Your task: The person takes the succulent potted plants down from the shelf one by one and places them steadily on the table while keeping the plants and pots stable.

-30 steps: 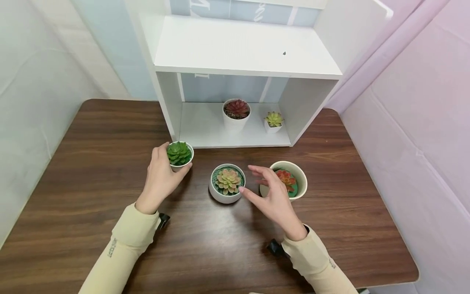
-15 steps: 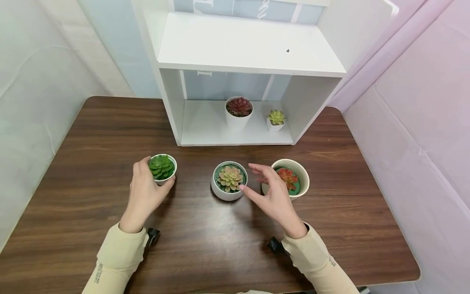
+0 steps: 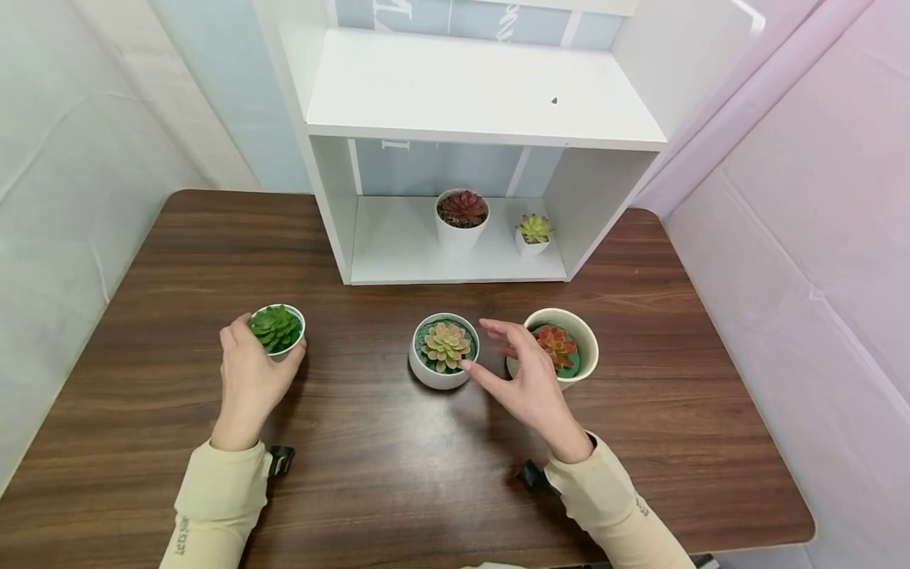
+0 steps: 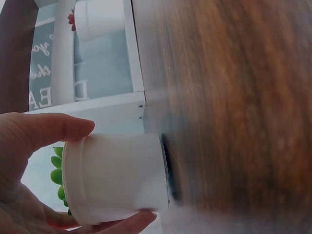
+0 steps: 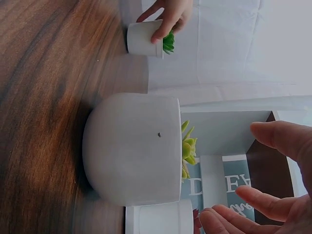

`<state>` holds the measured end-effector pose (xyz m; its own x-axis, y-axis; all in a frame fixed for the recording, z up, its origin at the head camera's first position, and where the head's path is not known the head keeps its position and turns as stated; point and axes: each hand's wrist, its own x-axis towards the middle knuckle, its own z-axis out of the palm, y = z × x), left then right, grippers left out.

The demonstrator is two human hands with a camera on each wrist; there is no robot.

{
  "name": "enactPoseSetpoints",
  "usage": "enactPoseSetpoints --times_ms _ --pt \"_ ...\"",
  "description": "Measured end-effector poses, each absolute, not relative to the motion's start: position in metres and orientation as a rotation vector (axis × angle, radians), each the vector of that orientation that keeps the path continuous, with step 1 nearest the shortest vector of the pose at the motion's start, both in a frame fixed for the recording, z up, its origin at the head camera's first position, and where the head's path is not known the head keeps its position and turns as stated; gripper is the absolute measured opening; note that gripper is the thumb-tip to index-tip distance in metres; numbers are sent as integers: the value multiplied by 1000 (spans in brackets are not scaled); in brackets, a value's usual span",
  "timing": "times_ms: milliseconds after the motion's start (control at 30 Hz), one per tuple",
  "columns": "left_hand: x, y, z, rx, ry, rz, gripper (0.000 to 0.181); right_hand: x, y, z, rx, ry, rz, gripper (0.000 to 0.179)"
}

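My left hand (image 3: pixel 250 378) grips a white potted succulent (image 3: pixel 276 329) with green leaves, thumb on one side and fingers on the other. In the left wrist view the pot's (image 4: pixel 117 178) base is right at the wooden table, a dark shadow along it. My right hand (image 3: pixel 529 386) is held with fingers spread and nothing between them. It is between a low round white pot with a pinkish-green succulent (image 3: pixel 446 346) and a cream pot with a red succulent (image 3: pixel 556 348), overlapping the cream pot in the head view. The right wrist view shows the round pot (image 5: pixel 134 148) in front of the fingers.
A white shelf unit (image 3: pixel 483 91) stands at the back of the brown table (image 3: pixel 398 474). On its lower board (image 3: pixel 391 245) are a white pot with a dark red succulent (image 3: pixel 462 217) and a small white pot with a yellow-green one (image 3: pixel 533 233). Pale curtains hang on both sides.
My left hand has carried the green succulent away from the shelf's front left corner, toward me and to the left. My right hand has stayed in about the same place.
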<state>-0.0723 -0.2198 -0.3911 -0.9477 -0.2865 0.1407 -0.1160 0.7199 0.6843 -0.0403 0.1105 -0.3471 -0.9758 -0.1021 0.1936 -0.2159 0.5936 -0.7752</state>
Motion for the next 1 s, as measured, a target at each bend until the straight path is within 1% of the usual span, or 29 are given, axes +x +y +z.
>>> enactPoseSetpoints --times_ms 467,567,700,800,900,1000 --pt "-72 -221 -393 348 -2717 -1057 77 -41 111 -349 266 -2690 1352 55" --pt "-71 -221 -391 320 -2750 -1029 84 -40 112 -348 262 -2695 1354 55" --pt "-70 -217 -389 300 -2771 -992 101 -40 113 -349 263 -2695 1341 54" --pt "-71 -213 -384 295 -2737 -985 107 -41 115 -349 264 -2691 1331 53" --pt "-73 -207 -376 255 -2693 -987 105 -41 115 -349 256 -2693 1319 53" --pt "-77 -198 -366 191 -2657 -992 98 -41 116 -349 255 -2692 1316 53"
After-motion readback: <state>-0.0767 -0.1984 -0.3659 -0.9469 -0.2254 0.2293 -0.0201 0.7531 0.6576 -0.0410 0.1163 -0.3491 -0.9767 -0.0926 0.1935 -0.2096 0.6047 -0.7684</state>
